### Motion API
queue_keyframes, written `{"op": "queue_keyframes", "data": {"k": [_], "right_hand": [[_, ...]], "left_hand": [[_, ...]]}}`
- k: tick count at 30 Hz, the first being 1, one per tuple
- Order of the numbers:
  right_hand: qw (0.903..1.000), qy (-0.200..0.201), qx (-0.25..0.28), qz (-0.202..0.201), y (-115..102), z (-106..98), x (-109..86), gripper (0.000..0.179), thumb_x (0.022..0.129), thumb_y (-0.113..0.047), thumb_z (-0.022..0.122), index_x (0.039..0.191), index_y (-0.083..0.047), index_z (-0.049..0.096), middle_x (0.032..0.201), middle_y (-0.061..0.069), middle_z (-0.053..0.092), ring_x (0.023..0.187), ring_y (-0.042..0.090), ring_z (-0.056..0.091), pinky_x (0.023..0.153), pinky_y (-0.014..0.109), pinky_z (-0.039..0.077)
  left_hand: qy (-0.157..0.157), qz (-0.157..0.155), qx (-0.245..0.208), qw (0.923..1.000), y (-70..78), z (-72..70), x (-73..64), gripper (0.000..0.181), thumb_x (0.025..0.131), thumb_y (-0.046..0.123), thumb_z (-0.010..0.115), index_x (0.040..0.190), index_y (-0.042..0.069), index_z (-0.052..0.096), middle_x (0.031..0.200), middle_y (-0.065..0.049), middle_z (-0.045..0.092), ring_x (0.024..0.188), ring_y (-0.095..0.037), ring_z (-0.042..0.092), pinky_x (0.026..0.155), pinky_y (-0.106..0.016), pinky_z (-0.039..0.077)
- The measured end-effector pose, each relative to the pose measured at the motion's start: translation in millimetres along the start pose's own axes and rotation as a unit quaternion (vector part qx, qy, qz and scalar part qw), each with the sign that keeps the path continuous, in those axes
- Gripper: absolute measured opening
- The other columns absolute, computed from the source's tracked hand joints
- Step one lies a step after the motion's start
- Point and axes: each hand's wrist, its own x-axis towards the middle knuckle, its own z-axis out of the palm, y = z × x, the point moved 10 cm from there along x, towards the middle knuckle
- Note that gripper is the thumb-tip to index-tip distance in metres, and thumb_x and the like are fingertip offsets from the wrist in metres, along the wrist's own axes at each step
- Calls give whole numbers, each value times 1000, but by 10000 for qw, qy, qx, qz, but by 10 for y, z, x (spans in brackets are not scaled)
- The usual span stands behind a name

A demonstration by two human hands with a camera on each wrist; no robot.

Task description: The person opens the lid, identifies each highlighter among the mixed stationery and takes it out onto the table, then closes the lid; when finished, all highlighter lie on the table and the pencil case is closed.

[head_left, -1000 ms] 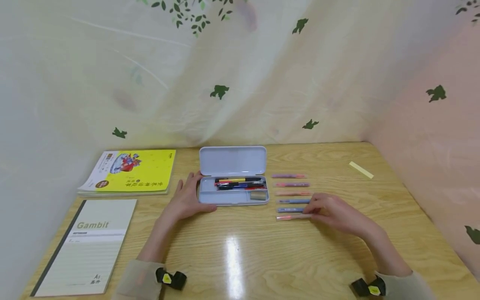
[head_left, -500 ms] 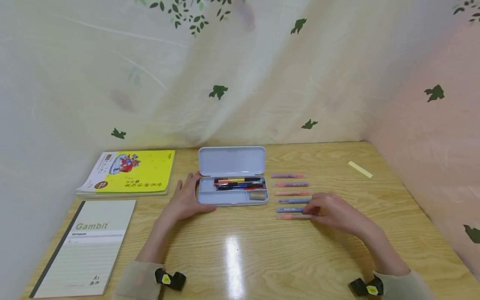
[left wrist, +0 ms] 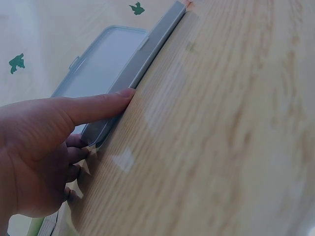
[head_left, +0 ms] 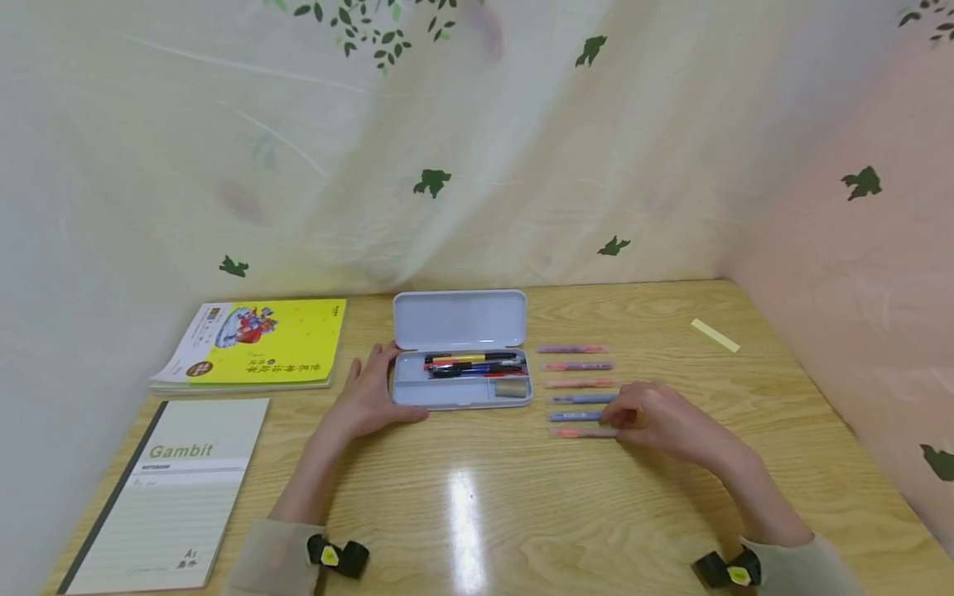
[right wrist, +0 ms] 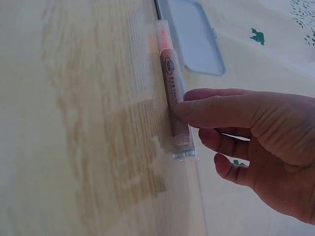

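Observation:
My left hand [head_left: 365, 401] holds the left end of a pale blue pencil case [head_left: 447, 397], its thumb along the front wall and its fingers at the left side. The case [left wrist: 142, 59] stands with its lid raised; several pens [head_left: 477, 364] and a grey-brown block [head_left: 510, 387] lie inside. To the right, several highlighters lie in a row, among them purple [head_left: 572, 349], orange [head_left: 580, 384] and blue [head_left: 585, 399] ones. At the row's near end, my right hand [head_left: 659, 422] pinches a pink-tipped highlighter [right wrist: 172, 83] between thumb and index finger, its other fingers loosely bent.
A yellow picture-covered book [head_left: 298, 339] lies at the back left, with a white notebook [head_left: 171, 488] in front of it. A pale yellow strip [head_left: 715, 335] lies at the back right. A patterned curtain [head_left: 320, 207] hangs behind the wooden table [head_left: 537, 513].
The nearest highlighter has straightened slightly into line with the row under my right hand. My left hand stays on the pencil case. The head view has shifted a little.

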Motion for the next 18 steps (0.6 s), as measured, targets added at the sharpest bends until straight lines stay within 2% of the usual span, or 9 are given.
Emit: {"op": "queue_keyframes", "data": {"k": [7, 12, 18], "right_hand": [[10000, 63, -59, 41, -13, -7, -5, 22, 81, -7, 85, 97, -21, 77, 89, -11, 71, 80, 0, 61, 71, 22, 56], [9995, 163, -51, 274, 1, -33, -12, 13, 86, -20, 83, 96, -24, 77, 88, -16, 69, 81, -2, 60, 71, 22, 56], [9965, 613, 135, 561, 39, -138, 66, 14, 92, -21, 78, 105, -18, 77, 91, -14, 68, 83, -1, 60, 75, 27, 58]], "left_hand": [[-31, -34, 6, 10000, 4, -5, -4, 111, 75, 44, 89, 159, 8, 25, 173, -18, 17, 161, -43, 5, 131, -61, -6], [-28, -24, 60, 10000, 6, -4, -4, 110, 76, 44, 88, 158, 8, 25, 172, -19, 17, 161, -44, 5, 130, -62, -5], [-49, -46, 27, 10000, 6, 10, -7, 111, 76, 44, 88, 159, 7, 24, 172, -20, 16, 161, -44, 5, 130, -62, -6]]}}
